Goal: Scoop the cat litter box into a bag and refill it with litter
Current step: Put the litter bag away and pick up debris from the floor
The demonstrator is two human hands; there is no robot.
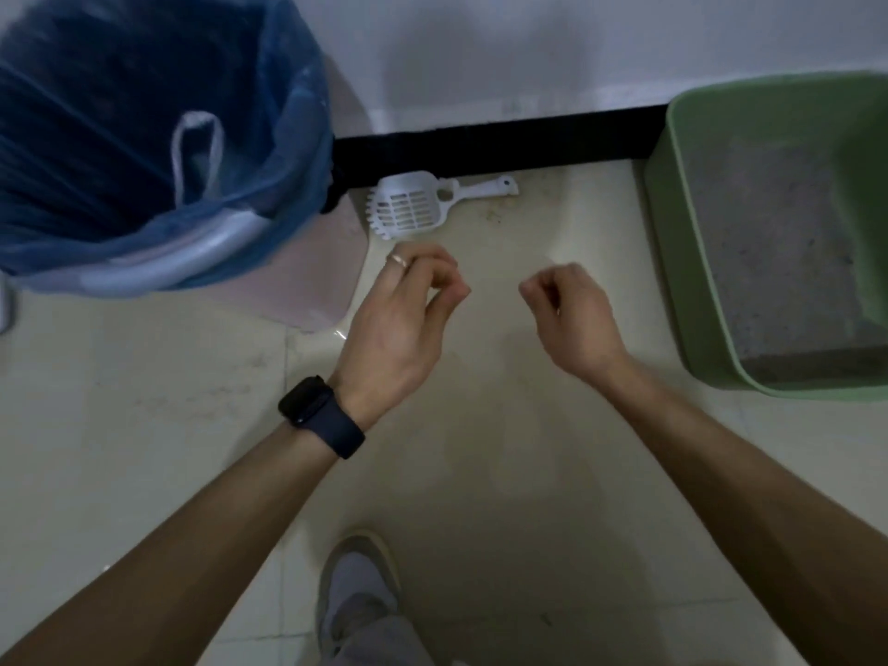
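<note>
A white slotted litter scoop point(423, 204) lies on the floor against the black skirting, handle pointing right. The green litter box point(682, 262) stands at the right, holding grey litter point(769, 242). At the upper left a bin lined with a blue bag point(293, 122) stands open. My left hand point(403, 319), with a ring and a black watch on the wrist, hovers just below the scoop with fingers curled, holding nothing. My right hand point(572, 319) hovers beside it over the floor, fingers also curled and empty.
The floor is pale tile point(144, 401). A white wall point(480, 55) with a black skirting point(490, 141) closes the far side. A pink mat point(317, 281) lies under the bin. My grey shoe point(358, 593) is at the bottom centre.
</note>
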